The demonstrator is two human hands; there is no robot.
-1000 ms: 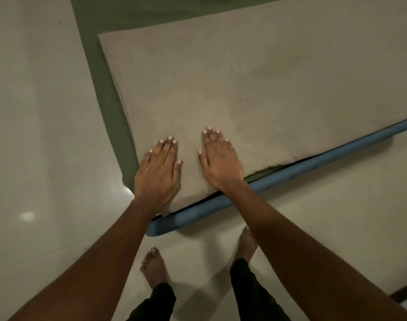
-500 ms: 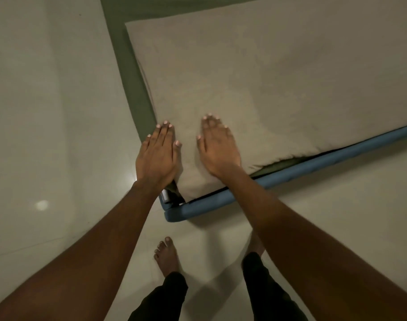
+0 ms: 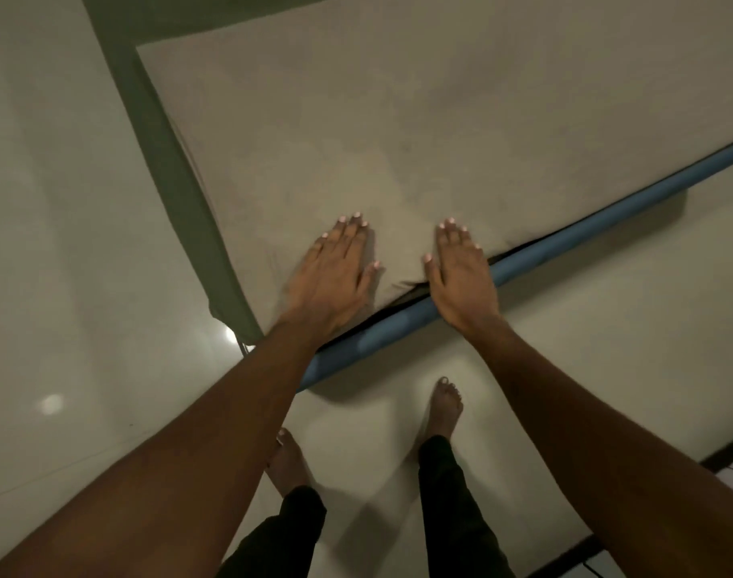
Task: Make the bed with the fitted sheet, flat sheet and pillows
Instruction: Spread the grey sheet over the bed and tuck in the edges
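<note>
A beige sheet (image 3: 419, 131) lies spread over the bed, its near corner by my hands. Under it a green sheet (image 3: 164, 160) shows as a band along the left side and hangs at the corner. A blue bed frame edge (image 3: 565, 239) runs along the near side. My left hand (image 3: 335, 277) lies flat, fingers together, on the beige sheet's near corner. My right hand (image 3: 460, 277) rests flat on the sheet's near edge, its heel over the blue edge. Neither hand grips any cloth. No pillows are in view.
Pale glossy floor (image 3: 64, 285) surrounds the bed on the left and near side. My bare feet (image 3: 444, 406) stand on the floor just in front of the blue edge. A dark skirting line (image 3: 727, 448) crosses the lower right.
Both hands slid back along the sheet toward the near edge and drew apart. The right hand's heel is now over the blue edge. The view shifted so the corner sits farther right.
</note>
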